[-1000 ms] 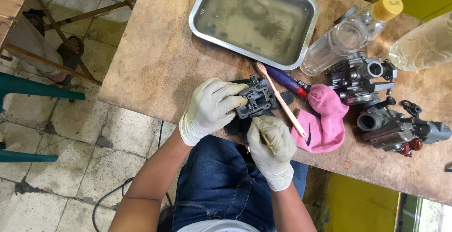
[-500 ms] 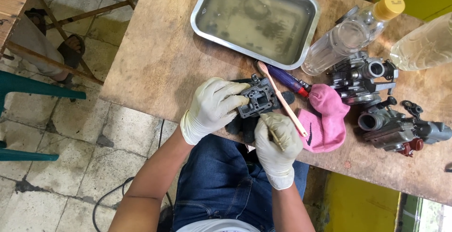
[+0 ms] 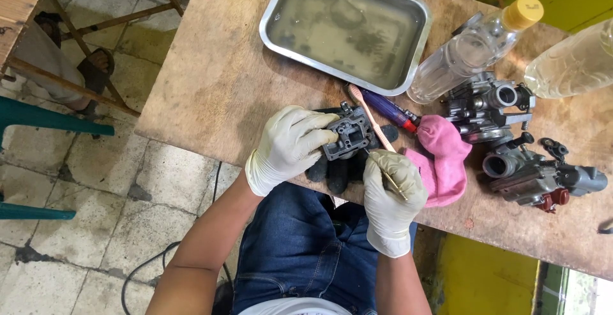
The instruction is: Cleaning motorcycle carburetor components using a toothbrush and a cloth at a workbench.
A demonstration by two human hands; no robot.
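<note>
Wooden table (image 3: pixel 211 78), L hand (image 3: pixel 290 145) still gripping carb part (image 3: pixel 348 137), R hand (image 3: pixel 391 193) unmoved

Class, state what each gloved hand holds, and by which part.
Left hand grips the dark metal carburettor body by its left side. Right hand pinches a thin brass-coloured rod near its middle.

You have two hands in pale rubber gloves, the left hand (image 3: pixel 288 145) and the right hand (image 3: pixel 393 197). On the worn wooden table (image 3: pixel 217 78) you can count three grey metal carburettor bodies: one dark one (image 3: pixel 348 137), one by the bottles (image 3: pixel 488 105), one nearest the right edge (image 3: pixel 533 173). There are two clear plastic bottles (image 3: pixel 469 50) (image 3: pixel 571 62), one shallow steel tray (image 3: pixel 348 27), one pink cloth (image 3: pixel 440 158), one pink-handled toothbrush (image 3: pixel 370 118) and one purple-handled tool (image 3: pixel 394 110).
</note>
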